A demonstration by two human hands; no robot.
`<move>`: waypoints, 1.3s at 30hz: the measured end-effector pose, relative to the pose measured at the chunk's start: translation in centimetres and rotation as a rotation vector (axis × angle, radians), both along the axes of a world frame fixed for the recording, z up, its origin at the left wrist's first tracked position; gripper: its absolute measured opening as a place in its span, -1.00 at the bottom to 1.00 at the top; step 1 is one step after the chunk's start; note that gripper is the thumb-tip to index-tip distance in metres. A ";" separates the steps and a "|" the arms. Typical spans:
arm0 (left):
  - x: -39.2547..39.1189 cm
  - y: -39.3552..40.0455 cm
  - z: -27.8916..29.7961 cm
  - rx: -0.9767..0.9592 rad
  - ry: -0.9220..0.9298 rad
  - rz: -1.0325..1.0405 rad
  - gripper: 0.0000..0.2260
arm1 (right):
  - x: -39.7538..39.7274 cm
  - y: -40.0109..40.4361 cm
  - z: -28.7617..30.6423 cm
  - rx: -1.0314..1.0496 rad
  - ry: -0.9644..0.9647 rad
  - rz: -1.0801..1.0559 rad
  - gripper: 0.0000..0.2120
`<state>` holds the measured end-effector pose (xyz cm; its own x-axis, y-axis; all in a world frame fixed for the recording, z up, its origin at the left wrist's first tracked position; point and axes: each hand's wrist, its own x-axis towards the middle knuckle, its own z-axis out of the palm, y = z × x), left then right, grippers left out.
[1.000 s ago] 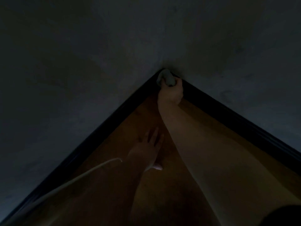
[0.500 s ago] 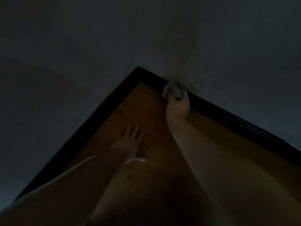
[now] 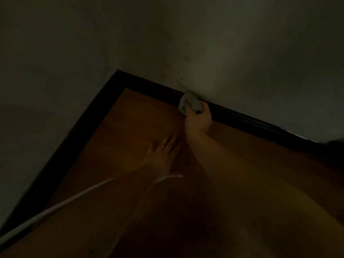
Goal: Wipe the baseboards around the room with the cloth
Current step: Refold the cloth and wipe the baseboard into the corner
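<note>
head view: dim corner, black baseboards (image 3: 242, 118) edging brown floor (image 3: 130, 127).

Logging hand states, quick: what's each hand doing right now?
Left hand: open, fingers spread flat on the floor.
Right hand: grips the cloth against the baseboard.
</note>
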<state>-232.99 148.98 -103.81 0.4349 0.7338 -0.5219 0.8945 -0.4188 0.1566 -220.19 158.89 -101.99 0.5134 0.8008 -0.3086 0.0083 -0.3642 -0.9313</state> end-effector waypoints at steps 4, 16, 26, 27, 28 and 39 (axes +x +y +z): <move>1.4 1.1 0.2 -0.026 0.024 -0.074 0.07 | 2.3 -0.7 0.3 0.009 -0.054 0.027 -0.81; 3.7 2.0 0.6 -0.059 0.136 -0.179 0.10 | 10.8 -6.0 -1.0 -0.038 -0.339 -0.013 -0.77; 1.8 0.6 1.2 0.043 0.058 -0.020 0.01 | 5.1 -4.5 -2.1 0.022 -0.250 0.136 -0.58; 1.1 0.4 0.9 0.068 0.068 -0.017 -0.01 | 4.1 -4.0 -2.1 0.030 -0.252 0.153 -0.58; 0.4 0.2 0.7 0.086 0.075 -0.013 -0.03 | 3.3 -3.4 -2.2 0.033 -0.261 0.167 -0.58; -1.2 -0.9 -0.5 0.116 0.079 0.072 -0.22 | 2.7 -1.6 -2.5 -0.034 -0.310 0.217 -0.67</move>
<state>-234.19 148.04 -104.30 0.3398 0.8190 -0.4623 0.9305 -0.3641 0.0389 -217.48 157.34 -104.53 0.4060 0.8932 -0.1933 0.3684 -0.3535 -0.8598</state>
